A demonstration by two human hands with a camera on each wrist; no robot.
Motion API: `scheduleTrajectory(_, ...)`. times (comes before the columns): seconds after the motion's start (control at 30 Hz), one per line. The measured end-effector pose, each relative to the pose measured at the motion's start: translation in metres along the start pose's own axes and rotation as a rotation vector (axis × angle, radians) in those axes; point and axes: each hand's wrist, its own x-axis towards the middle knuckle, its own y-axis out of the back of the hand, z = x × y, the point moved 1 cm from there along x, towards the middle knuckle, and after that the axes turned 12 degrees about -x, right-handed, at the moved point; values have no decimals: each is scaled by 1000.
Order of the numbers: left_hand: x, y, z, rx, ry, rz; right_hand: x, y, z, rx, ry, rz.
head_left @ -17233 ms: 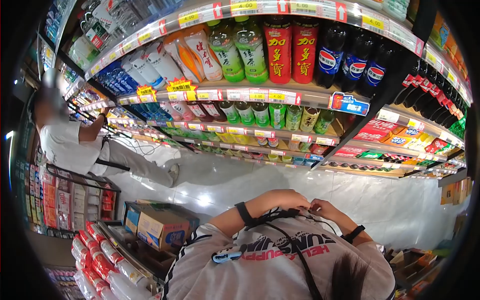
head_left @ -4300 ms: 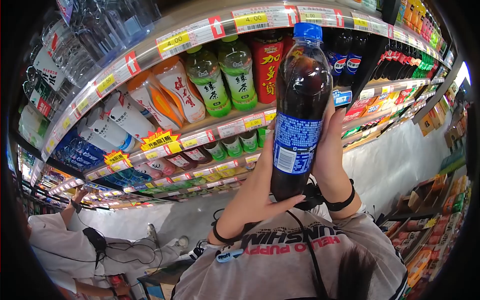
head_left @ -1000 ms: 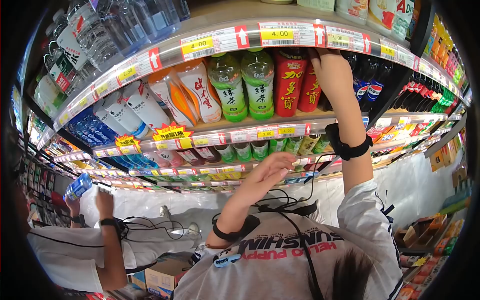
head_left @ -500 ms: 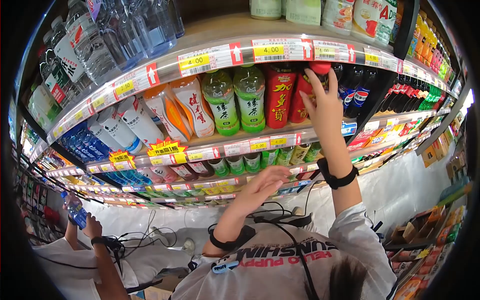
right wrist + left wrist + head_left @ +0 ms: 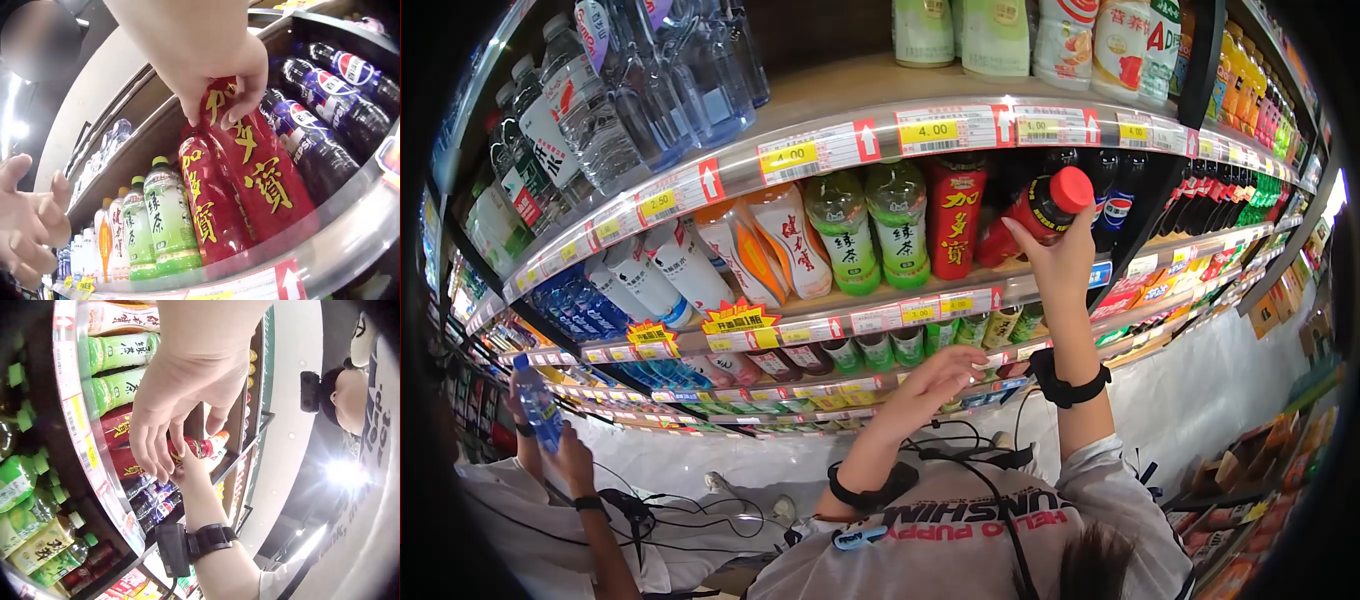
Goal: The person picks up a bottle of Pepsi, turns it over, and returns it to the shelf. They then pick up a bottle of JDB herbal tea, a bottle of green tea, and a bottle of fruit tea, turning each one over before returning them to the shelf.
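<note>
My right hand [image 5: 1065, 255] grips a red herbal tea bottle [image 5: 1022, 225] near its neck, under the red cap [image 5: 1071, 189]. The bottle leans out from the shelf with its cap towards me. In the right wrist view, thumb and fingers wrap the upper part of this red bottle [image 5: 275, 181], whose label has yellow characters. A second red bottle [image 5: 209, 203] stands right beside it. My left hand [image 5: 925, 395] hovers in front of the lower shelves, holding nothing, its fingers loosely bent. In the left wrist view, the left hand [image 5: 187, 394] overlaps the red bottles.
Green tea bottles [image 5: 840, 235] stand left of the red ones, and Pepsi bottles [image 5: 1118, 205] stand to the right. The shelf edge with price tags [image 5: 930, 131] runs just above. Another person [image 5: 550, 510] at left holds a blue bottle [image 5: 540, 405].
The Pepsi bottle held in both hands seconds ago is out of them. My right hand has gone from reaching into the shelf to gripping the red bottle and tipping it outward.
</note>
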Motion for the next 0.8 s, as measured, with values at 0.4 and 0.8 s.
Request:
scheduleTrajectory(0.4, 14, 9, 8, 8, -144, 103, -17, 68, 15, 374, 85, 168)
scheduleTrajectory(0.8, -8, -27, 28, -372, -44, -132, -16, 73, -34, 1341, -179, -267)
